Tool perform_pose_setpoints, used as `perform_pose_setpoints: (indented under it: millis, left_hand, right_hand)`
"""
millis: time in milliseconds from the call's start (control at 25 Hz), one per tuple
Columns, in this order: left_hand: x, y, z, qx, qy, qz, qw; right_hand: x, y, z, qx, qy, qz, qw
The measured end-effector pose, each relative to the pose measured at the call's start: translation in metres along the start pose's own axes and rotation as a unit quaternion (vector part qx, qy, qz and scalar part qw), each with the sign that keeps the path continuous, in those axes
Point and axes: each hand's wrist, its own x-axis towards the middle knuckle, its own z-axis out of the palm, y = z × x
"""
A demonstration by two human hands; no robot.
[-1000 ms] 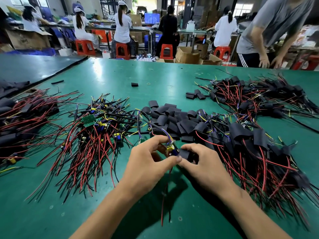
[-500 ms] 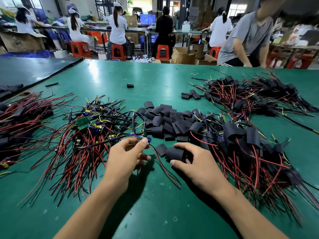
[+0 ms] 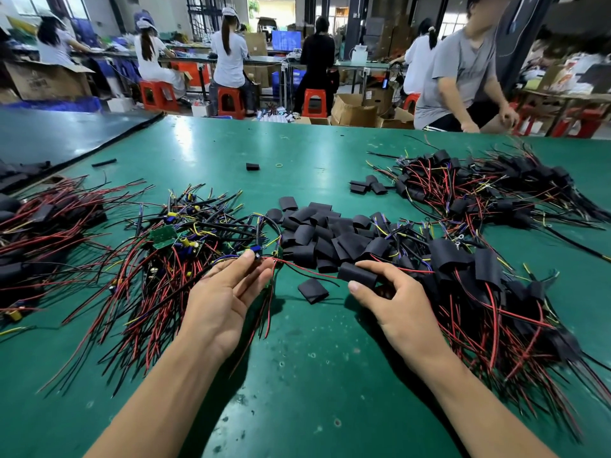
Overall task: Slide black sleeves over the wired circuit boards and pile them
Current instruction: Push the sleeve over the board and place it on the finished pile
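Observation:
My left hand (image 3: 228, 292) lies palm-up at the edge of a tangle of bare wired circuit boards (image 3: 175, 239). Its fingertips pinch the red and blue wires of one wired circuit board (image 3: 256, 251). My right hand (image 3: 396, 302) holds a single black sleeve (image 3: 357, 276) between thumb and fingers, just in front of a heap of loose black sleeves (image 3: 324, 233). One more sleeve (image 3: 312, 290) lies flat on the green table between my hands. To the right of my right hand spreads a pile of sleeved boards (image 3: 479, 276) with red and black leads.
Another sleeved pile (image 3: 479, 190) sits at the far right, and one more (image 3: 43, 226) at the left edge. A lone sleeve (image 3: 252, 166) and a small cluster of sleeves (image 3: 367, 186) lie further back. A person in grey (image 3: 463, 71) stands at the table's far edge.
My hands were together on one board a second ago and have parted. The left hand moved left to the bare boards and took wires. The right hand keeps a sleeve.

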Motion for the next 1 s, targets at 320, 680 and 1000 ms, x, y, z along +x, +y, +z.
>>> perform_pose_setpoints:
  millis: [320, 680, 1000]
  left_hand:
    - [0.005, 0.009, -0.005, -0.027, 0.013, -0.009, 1.0]
    - [0.002, 0.012, -0.002, -0.048, 0.024, -0.013, 0.998]
    - [0.001, 0.013, -0.001, -0.042, 0.021, -0.018, 0.999]
  right_hand:
    - [0.0, 0.002, -0.001, -0.006, 0.008, -0.004, 1.0]
    - [-0.002, 0.0, -0.002, 0.033, -0.008, -0.009, 0.999]
    - [-0.003, -0.003, 0.0, 0.045, -0.012, -0.038, 0.998]
